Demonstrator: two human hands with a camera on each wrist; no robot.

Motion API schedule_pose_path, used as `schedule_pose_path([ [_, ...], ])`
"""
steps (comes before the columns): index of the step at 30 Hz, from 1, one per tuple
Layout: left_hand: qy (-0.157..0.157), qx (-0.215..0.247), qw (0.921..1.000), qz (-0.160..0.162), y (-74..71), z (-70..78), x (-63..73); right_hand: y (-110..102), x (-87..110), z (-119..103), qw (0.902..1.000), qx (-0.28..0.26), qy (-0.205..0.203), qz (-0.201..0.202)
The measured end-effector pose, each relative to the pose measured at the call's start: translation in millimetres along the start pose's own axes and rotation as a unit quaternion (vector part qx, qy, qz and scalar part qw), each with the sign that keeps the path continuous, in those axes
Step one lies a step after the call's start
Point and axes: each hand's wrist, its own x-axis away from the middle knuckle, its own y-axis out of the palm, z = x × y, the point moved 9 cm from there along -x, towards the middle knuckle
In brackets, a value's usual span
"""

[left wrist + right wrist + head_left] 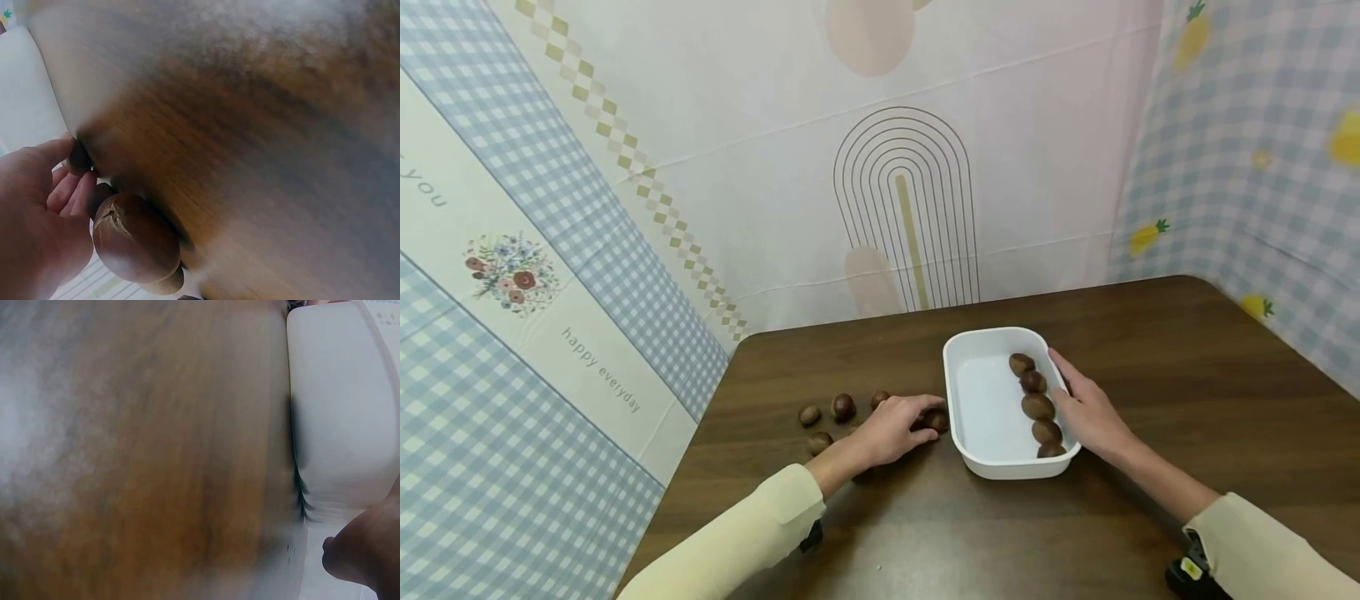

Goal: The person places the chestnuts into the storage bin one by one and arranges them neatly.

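Note:
A white rectangular tub (988, 473) stands on the table with a row of several chestnuts (1037, 406) along its inner right side. My right hand (1086, 412) grips the tub's right wall, thumb over the rim; in the right wrist view the tub's outer wall (344, 394) fills the right side. Just outside the left wall, my left hand (895, 427) pinches a chestnut (79, 157) between thumb and fingers. Another chestnut (137, 240) lies close to that palm in the left wrist view.
More loose chestnuts lie on the brown wooden table (940, 533), left of and behind the left hand, among them one dark chestnut (843, 407) and a smaller chestnut (808, 415). A patterned cloth (775, 208) hangs along the table's back edge.

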Motion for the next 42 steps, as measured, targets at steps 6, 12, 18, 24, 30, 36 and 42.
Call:
schedule_pose_path([
  [6, -0.002, 0.017, 0.9998, 0.005, -2.7, -1.8, 0.1, 0.7, -0.9, -0.6, 1.0, -0.001, -0.001, -0.001],
  [12, -0.003, 0.021, 0.9996, 0.015, -13.3, -2.8, -0.2, 0.0, -2.2, -0.3, 1.0, 0.001, -0.003, 0.001],
  [18, -0.011, 0.031, 0.9991, 0.027, -26.8, -6.1, -1.8, -0.1, -2.5, 0.7, 1.0, 0.005, 0.001, -0.001],
  [24, -0.011, 0.023, 0.9987, 0.045, -39.3, -9.2, -7.8, 0.5, -4.0, 4.3, 0.9999, 0.015, 0.002, -0.001],
  [30, -0.021, 0.018, 0.997, 0.073, -54.4, -4.3, -22.5, -1.5, -3.5, 5.3, 0.9999, 0.015, -0.001, 0.0],
  [36, -0.024, 0.035, 0.9951, 0.09, -60.0, 6.0, -34.9, -2.2, -5.5, 4.1, 0.9999, 0.015, -0.003, 0.0],
  [42, -0.014, 0.039, 0.9959, 0.08, -51.9, 19.6, -42.5, -3.0, -6.9, 4.4, 0.9999, 0.015, 0.0, 0.001],
])
